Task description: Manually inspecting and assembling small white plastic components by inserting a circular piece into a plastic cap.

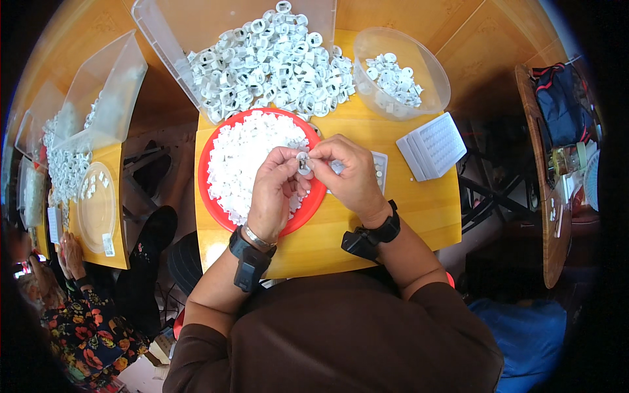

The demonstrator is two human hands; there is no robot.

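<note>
The person wears a dark brown top whose short sleeves end above the elbows, low in the frame. A black strapped device sits on each wrist, and the left wrist [252, 243] also carries a thin silver bangle just above it.

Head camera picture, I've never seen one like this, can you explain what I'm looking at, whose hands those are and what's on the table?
This is one view, from a wide fisheye camera worn on a person's head, looking down; that is why the edges curve. The two forearms rising from the bottom are the wearer's own. The left hand and right hand meet over a red plate heaped with small white pieces, pinching one small white ring part between their fingertips. On the yellow table behind lie a pile of white ring parts spilling from a clear tray, a clear bowl with more, and a white ribbed block. At left, another person's hands rest at a second table.
</note>
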